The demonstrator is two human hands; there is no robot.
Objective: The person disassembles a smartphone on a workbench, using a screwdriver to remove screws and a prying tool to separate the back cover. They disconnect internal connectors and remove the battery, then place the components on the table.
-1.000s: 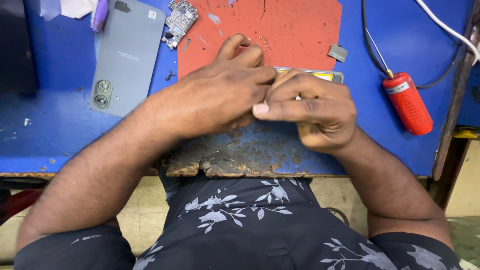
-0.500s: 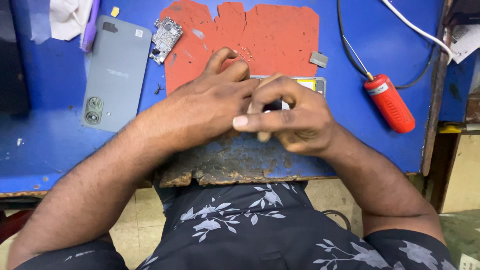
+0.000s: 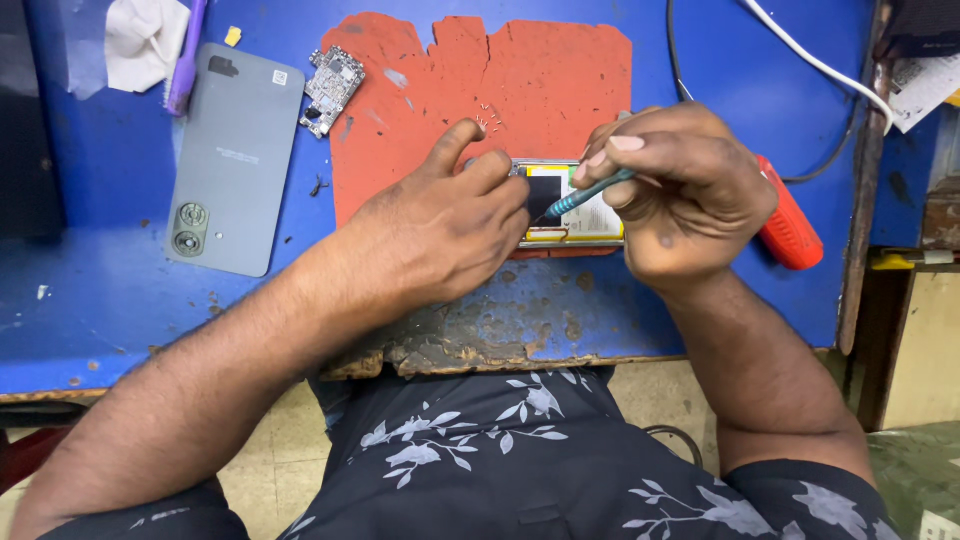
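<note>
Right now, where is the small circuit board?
In the head view, the small circuit board lies upper left on the blue table, between the grey phone back cover and red mat.

I see an opened phone [image 3: 575, 205] on the mat [image 3: 520, 90] between my hands, circuit board [image 3: 332, 88] at the mat's left edge, back cover [image 3: 235, 160] further left, handled tool [image 3: 790, 225] to the right.

hands parted | opened phone [image 3: 575, 205] uncovered | right hand [image 3: 680, 195] shows teal tool [image 3: 588, 194]

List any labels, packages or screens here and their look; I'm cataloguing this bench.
Battery label: inside the opened phone between both hands, rectangular, white and yellow.
Printed paper: top right edge, white with dark print.
Grey phone back cover: left, small pale markings.
No screens.
</note>
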